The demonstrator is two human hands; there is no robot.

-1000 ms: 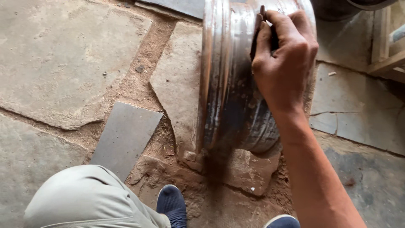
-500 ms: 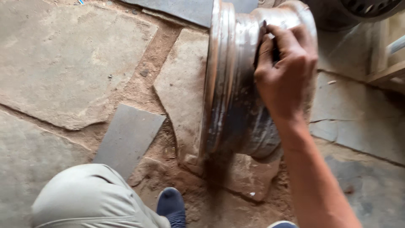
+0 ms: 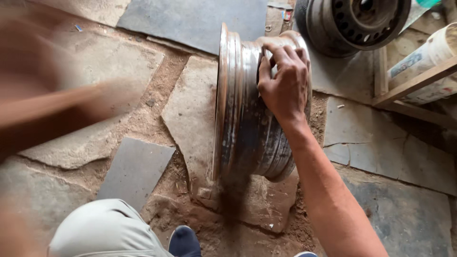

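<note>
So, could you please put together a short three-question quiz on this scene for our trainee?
1. True or false: the metal wheel rim lies flat on the stone floor.
2. What does the right hand press against the rim's barrel? A) a small dark piece, B) a hammer, C) nothing.
3. What stands at the top right, beyond the rim?

Key:
1. False: it stands on its edge.
2. A: a small dark piece, mostly hidden under the fingers.
3. A second wheel rim, beside a wooden frame. The left hand is only a blur at the left, so its grip cannot be judged.
</note>
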